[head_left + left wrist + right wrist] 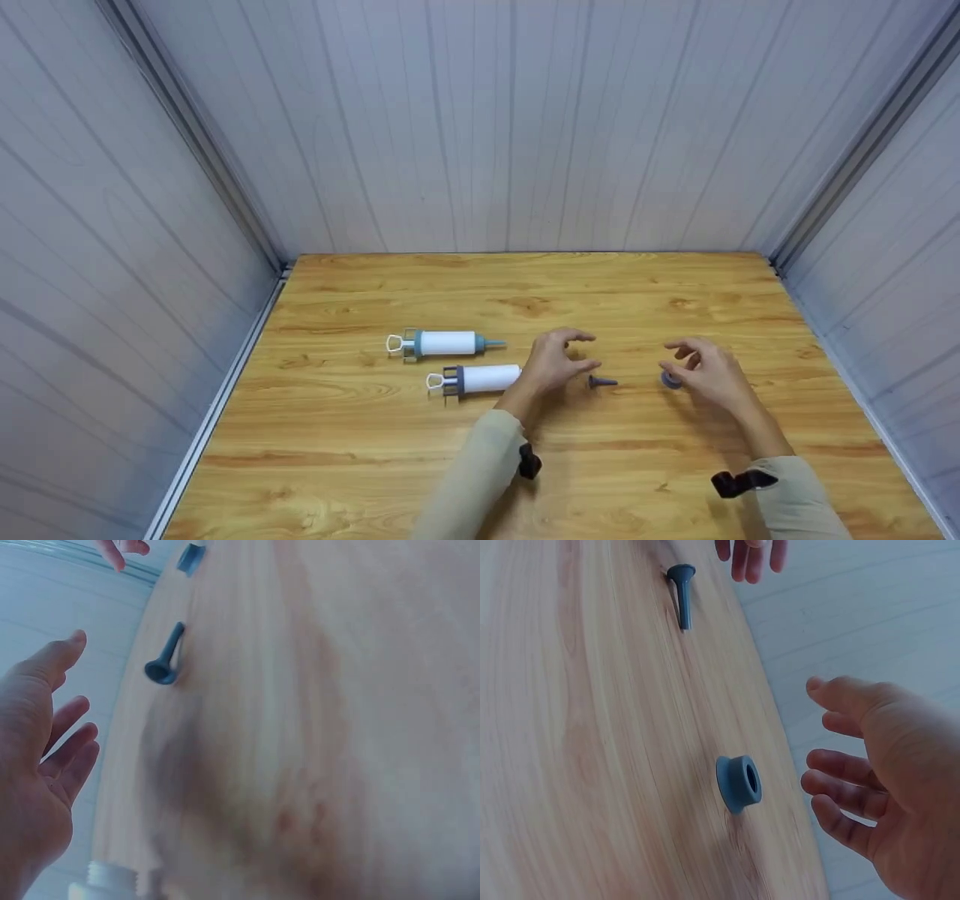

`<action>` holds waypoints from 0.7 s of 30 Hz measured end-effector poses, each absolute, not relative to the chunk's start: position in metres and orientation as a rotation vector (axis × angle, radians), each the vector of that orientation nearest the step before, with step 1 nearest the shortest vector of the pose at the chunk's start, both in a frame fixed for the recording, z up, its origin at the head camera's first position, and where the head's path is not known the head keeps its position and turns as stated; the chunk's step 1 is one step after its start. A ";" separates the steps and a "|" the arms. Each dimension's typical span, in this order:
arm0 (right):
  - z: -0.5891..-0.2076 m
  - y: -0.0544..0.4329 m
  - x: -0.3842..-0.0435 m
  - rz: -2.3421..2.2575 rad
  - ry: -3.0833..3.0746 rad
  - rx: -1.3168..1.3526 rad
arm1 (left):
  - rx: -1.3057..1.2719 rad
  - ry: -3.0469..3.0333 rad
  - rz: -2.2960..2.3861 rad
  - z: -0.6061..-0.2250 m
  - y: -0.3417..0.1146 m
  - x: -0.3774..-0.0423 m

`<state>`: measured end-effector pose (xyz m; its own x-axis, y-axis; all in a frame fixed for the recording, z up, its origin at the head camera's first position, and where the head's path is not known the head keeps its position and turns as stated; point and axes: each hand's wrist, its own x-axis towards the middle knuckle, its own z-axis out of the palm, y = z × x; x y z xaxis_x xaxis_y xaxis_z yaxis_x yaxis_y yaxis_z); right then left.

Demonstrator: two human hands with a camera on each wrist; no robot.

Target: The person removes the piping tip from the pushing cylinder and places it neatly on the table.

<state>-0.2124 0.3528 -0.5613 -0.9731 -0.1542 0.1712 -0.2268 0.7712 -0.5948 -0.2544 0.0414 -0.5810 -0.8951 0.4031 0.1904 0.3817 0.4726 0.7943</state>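
My left hand (553, 363) hovers beside a grey-blue nozzle (602, 382), thumb and fingers spread with nothing between them. The nozzle, flared at one end and narrow at the other, lies on its side in the left wrist view. Under the left hand and wrist, the front end of a white-barrelled syringe (489, 378) with a grey-blue collar and white ring handle is partly hidden; its white threaded end (112, 879) shows in the left wrist view. My right hand (711, 375), fingers loosely bent, is above a flanged grey-blue ring cap (733, 787), apart from it.
A second white-barrelled syringe (448, 343), with teal fittings and its nozzle attached, lies behind the first. Everything rests on a wood-grain table (570, 292). Pale panel walls (480, 135) stand behind it and at both sides.
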 end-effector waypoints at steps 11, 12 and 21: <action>-0.565 0.331 -0.217 1.038 -2.702 0.390 | 0.717 2.682 1.349 -0.567 0.013 -0.268; -0.565 0.329 -0.218 1.048 -2.695 0.392 | 0.706 2.685 1.341 -0.566 0.010 -0.269; -0.563 0.305 -0.221 1.127 -2.669 0.437 | 0.660 2.702 1.351 -0.561 -0.014 -0.275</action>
<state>-0.2213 0.3050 -0.5626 -0.9337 -0.1880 0.3046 -0.3494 0.6632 -0.6618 -0.2751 -0.0141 -0.5611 -0.9077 0.3943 0.1437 0.3515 0.5272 0.7736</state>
